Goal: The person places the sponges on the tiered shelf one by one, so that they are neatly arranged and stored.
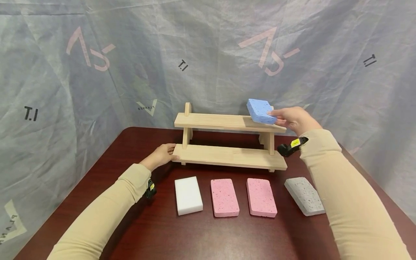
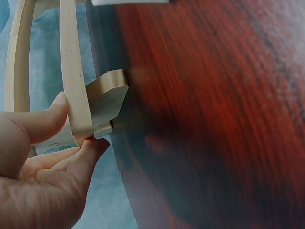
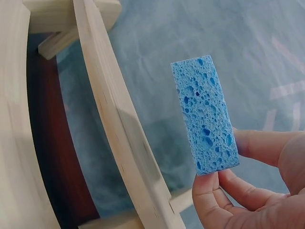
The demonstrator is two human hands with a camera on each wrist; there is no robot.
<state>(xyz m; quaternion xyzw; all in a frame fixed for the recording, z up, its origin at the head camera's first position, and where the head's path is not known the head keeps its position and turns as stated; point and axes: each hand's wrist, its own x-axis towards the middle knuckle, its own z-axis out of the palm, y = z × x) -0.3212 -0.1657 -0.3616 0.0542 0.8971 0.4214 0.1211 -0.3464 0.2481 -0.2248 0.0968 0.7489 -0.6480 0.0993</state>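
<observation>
My right hand pinches a blue sponge by its right end, thumb on one face and fingers on the other. In the head view the sponge overlaps the right part of the upper shelf of a two-tier wooden stand; the right wrist view shows its porous narrow side apart from the shelf board. With thumb and fingers, my left hand grips the left end of the lower shelf board.
On the dark red table, in front of the stand, lie a white sponge, a pink sponge, a second pink sponge and a grey sponge, partly behind the right sleeve. A grey printed curtain hangs behind.
</observation>
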